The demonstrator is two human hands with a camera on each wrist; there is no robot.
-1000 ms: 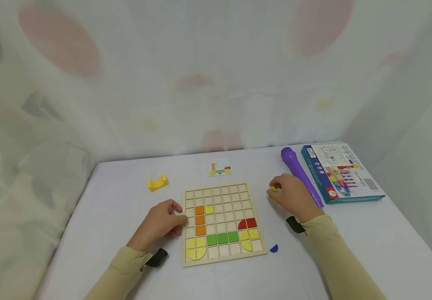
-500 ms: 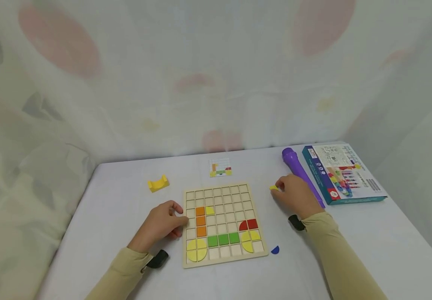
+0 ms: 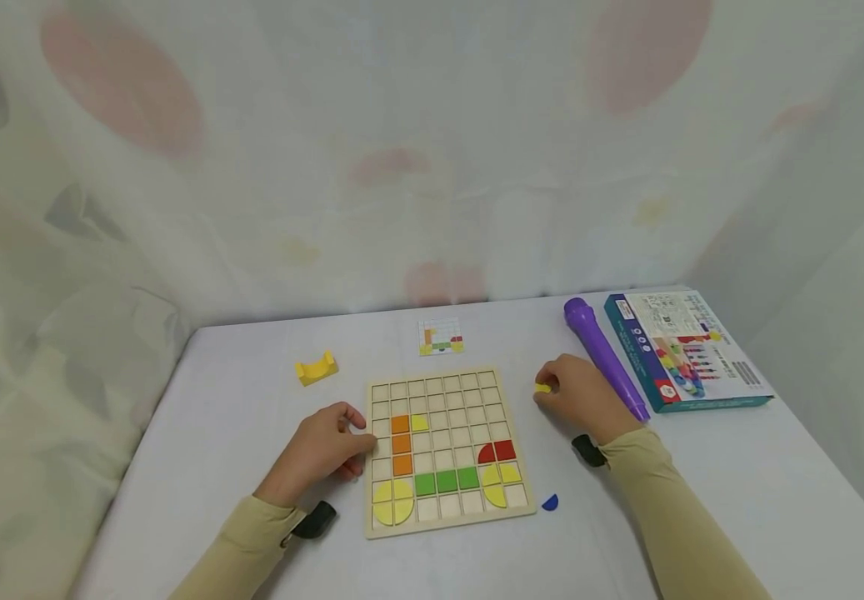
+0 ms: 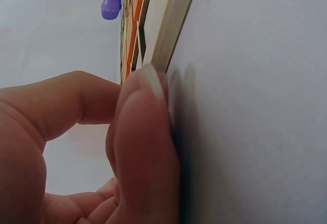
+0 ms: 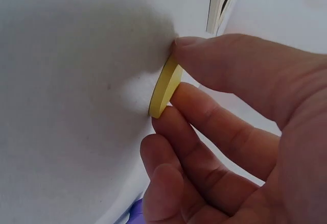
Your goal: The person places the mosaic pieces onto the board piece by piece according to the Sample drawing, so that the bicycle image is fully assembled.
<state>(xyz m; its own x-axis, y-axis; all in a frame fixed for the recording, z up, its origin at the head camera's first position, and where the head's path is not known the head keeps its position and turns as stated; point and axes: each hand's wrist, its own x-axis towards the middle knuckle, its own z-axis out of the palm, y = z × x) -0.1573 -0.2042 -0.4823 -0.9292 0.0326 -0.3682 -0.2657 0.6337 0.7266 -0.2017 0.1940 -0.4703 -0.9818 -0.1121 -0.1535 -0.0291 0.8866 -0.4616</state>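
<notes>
A wooden grid board lies on the table holding orange, green, red and yellow pieces. My left hand rests beside its left edge, fingers loosely bent; in the left wrist view the thumb tip touches the board's edge. To the right of the board, my right hand pinches a yellow quarter-circle tile between thumb and fingers, close to the tablecloth. Part of that tile is hidden by the fingers. A blue half-circle tile lies beside the board's lower right corner.
A small pattern card lies behind the board. To its left is a yellow curved block. On the right are a purple microphone-shaped stick and a printed box. A patterned cloth wall stands behind the table.
My right hand shifts slightly right, then back toward the board and a little nearer, with the yellow tile still pinched. The left hand keeps its place at the board's edge.
</notes>
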